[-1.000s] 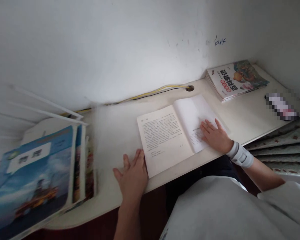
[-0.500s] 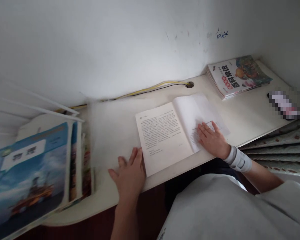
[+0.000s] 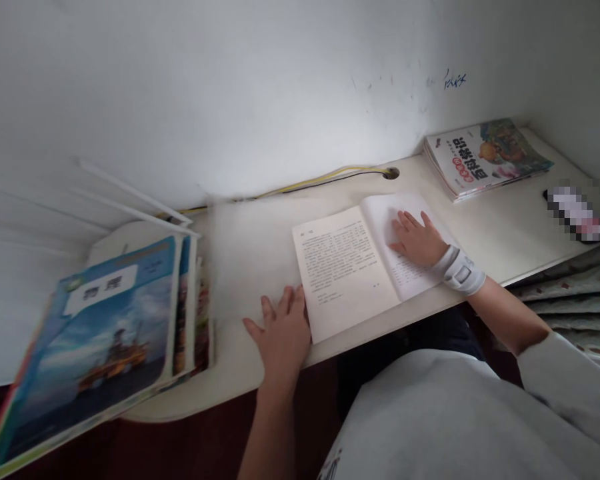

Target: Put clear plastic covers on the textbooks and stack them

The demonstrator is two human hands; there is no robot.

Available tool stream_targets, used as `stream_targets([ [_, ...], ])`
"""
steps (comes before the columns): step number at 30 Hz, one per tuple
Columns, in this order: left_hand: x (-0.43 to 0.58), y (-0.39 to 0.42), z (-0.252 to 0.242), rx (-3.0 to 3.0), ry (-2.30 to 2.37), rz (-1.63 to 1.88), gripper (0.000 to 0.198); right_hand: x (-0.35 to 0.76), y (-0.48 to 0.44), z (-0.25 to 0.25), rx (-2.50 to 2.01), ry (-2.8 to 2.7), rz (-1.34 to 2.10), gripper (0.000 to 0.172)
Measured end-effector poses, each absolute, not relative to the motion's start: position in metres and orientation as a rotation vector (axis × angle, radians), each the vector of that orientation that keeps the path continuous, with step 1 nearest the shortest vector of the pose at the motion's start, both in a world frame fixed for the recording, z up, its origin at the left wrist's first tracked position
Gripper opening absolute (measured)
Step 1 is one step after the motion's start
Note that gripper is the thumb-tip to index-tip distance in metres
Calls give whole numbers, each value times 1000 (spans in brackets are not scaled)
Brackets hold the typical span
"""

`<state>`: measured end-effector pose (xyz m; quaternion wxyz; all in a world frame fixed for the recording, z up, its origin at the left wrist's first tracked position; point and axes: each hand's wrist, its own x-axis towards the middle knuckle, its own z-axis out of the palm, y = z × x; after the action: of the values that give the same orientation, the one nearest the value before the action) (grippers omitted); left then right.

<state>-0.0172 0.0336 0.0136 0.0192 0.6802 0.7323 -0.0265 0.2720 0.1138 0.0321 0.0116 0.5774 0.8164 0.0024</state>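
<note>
An open book (image 3: 350, 267) with printed text lies flat on the white desk (image 3: 250, 247). My right hand (image 3: 417, 239) rests flat on its right page, fingers stretched out, with a white band on the wrist. My left hand (image 3: 283, 330) lies open on the desk, its fingers touching the book's lower left corner. Neither hand holds anything.
A stack of colourful magazines (image 3: 485, 158) sits at the desk's far right corner. Blue-covered books (image 3: 110, 327) lean in a white wire rack at the left. Yellow and black cables (image 3: 325, 179) run along the wall into a desk hole (image 3: 391, 173). A blurred-out object (image 3: 577, 213) lies at the right edge.
My right hand has slid up the right page, away from me. My left hand stays at the book's corner. The view has shifted slightly.
</note>
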Motion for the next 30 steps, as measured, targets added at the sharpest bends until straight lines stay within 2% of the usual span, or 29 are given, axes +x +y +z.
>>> stream_targets([
  [4, -18, 35, 8, 2115, 2275, -65, 51, 268, 122, 19, 1808, 2529, 29, 67],
  [16, -20, 29, 9, 2094, 2276, 7, 47, 273, 112, 3, 1955, 2497, 169, 78],
  [27, -21, 30, 6, 2139, 2234, 47, 49, 274, 120, 7, 2018, 2455, -2, 70],
  [30, -22, 29, 6, 2154, 2235, 85, 50, 283, 117, 13, 2187, 2566, -230, 64],
])
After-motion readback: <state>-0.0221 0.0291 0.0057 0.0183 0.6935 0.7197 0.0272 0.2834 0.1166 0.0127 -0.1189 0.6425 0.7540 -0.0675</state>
